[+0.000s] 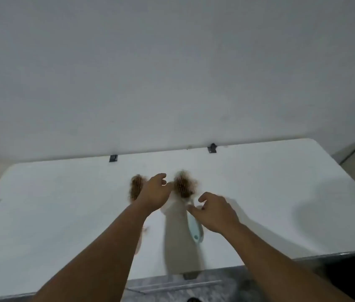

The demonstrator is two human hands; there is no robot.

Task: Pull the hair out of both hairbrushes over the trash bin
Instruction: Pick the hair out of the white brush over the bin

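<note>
On a white desk (pixel 259 182) against the wall, two hair-clogged hairbrushes lie bristles-up: the left hairbrush (pixel 136 188) half-hidden under the left hand (pixel 154 192), the right hairbrush (pixel 185 192) with its pale blue handle beneath the right hand (pixel 213 212). Both hands hover with loosely curled fingers, gripping nothing, apparently poised to pick up. No trash bin is visible.

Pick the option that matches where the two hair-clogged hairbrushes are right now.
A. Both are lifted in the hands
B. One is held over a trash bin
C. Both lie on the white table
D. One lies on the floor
C: both the light blue-handled hairbrush and the second hair-filled brush lie on the white table, with the left hand and right hand reaching over them; no trash bin is in view.
</note>
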